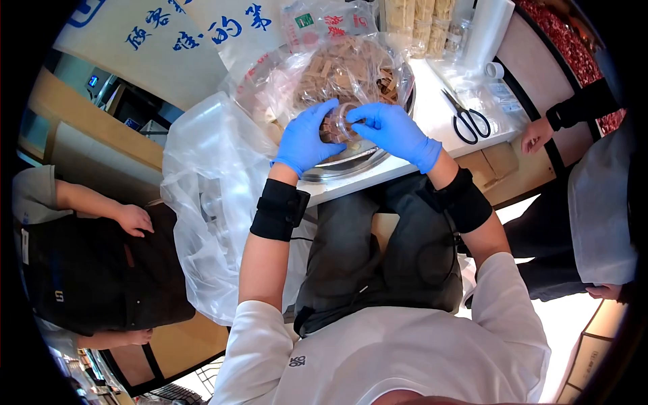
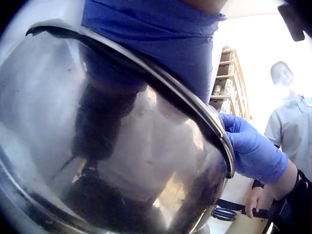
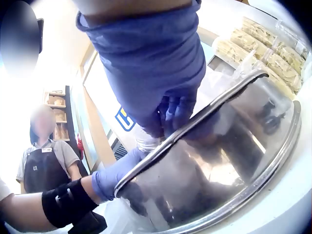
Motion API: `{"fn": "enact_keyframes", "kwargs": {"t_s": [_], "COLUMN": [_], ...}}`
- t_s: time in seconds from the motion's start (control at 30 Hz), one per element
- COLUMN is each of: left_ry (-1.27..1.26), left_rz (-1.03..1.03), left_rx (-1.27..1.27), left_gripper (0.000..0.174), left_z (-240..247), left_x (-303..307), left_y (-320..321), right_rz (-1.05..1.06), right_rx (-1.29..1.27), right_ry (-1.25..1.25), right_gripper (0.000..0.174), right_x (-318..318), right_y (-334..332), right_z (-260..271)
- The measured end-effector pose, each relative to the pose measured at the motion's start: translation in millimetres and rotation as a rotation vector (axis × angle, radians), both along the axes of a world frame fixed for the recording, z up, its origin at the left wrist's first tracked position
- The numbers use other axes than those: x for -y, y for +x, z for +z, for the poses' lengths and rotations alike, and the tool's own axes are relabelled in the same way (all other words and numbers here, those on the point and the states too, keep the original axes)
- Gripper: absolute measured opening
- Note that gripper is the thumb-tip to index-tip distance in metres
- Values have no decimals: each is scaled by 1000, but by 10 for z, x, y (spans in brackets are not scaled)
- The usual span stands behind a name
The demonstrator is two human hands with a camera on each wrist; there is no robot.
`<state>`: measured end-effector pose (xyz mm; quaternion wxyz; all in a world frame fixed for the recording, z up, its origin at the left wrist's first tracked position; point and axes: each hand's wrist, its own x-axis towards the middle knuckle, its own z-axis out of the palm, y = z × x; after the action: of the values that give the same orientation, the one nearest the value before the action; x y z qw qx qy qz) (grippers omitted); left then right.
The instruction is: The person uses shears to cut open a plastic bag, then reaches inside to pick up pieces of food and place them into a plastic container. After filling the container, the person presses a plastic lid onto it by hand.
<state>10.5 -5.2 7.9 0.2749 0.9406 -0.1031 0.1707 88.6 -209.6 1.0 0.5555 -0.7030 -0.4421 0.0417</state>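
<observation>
Both hands wear blue gloves over the near rim of a shiny steel basin (image 1: 334, 174). Brown, dry-looking flat strips (image 1: 347, 67) are heaped inside it, partly under clear plastic film. My left hand (image 1: 302, 140) grips a clear plastic jar (image 1: 335, 128) with brown pieces in it, thumb on the near side. At the jar's right edge, my right hand (image 1: 399, 135) has curled fingers pinching its rim. In the left wrist view the basin wall (image 2: 141, 151) hides most of the left hand's fingers. The right wrist view shows the right fingers (image 3: 178, 114) bent down behind the basin's rim.
Black-handled scissors (image 1: 467, 116) lie on the white table right of the basin. Tall clear packs of pale strips (image 1: 420, 27) and a plastic roll (image 1: 489, 34) stand behind. A large translucent bag (image 1: 216, 223) hangs at left. People stand on both sides.
</observation>
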Motion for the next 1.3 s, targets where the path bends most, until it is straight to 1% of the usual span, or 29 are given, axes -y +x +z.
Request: {"fn": "enact_keyframes", "kwargs": {"t_s": [0.07,0.1,0.17,0.3,0.37,0.4,0.47,0.5,0.57,0.6,0.67,0.7,0.77,0.8,0.87,0.9,0.97,1.0,1.07,1.17,1.3], "left_ry": [-11,-12,-3,-5,31,33,58,60,44,45,53,53,58,58,68,66,93,94,114,123,118], "left_rz": [27,25,31,26,-8,-12,9,8,-8,-6,-34,-34,-24,-23,-7,-6,-12,-12,-26,-5,-2], "left_rx": [3,-1,-1,-21,-6,-9,-5,-7,-7,-9,4,4,11,10,10,8,15,13,86,31,13], "left_gripper": [82,82,81,81,81,81,79,79,77,77,77,77,77,77,77,77,77,77,73,77,77], "left_z": [-18,-16,-12,1,2,-2,-3,3,15,6,-4,-8,-15,-7,11,8,13,-6,-46,-23,-15], "left_x": [-6,1,9,17,28,32,34,37,41,33,20,19,16,20,22,19,13,4,-12,-10,-8], "left_y": [4,5,8,13,17,15,12,11,5,5,27,28,32,26,16,11,20,29,47,35,27], "right_rz": [-121,-124,-181,-161,-79,-82,-30,-31,-64,-62,-26,-26,2,3,-4,-1,75,76,254,256,218], "right_rx": [141,137,348,320,404,399,393,391,423,422,323,323,167,166,65,63,33,32,44,56,43], "right_ry": [-215,-217,-214,-312,-585,-584,-714,-713,-811,-810,-700,-700,-452,-452,-322,-324,-511,-511,-531,-458,-477], "right_gripper": [24,24,29,34,34,34,32,32,35,35,32,32,34,34,34,34,38,38,37,35,33], "right_x": [37,47,62,22,-4,-40,-110,-118,-148,-148,-100,-70,-6,15,38,47,48,21,-42,-38,-19], "right_y": [12,30,62,26,27,38,58,47,20,19,41,45,46,37,26,37,112,173,282,280,223], "right_z": [78,65,40,169,283,328,388,377,328,290,201,158,89,78,62,80,150,116,16,26,86]}}
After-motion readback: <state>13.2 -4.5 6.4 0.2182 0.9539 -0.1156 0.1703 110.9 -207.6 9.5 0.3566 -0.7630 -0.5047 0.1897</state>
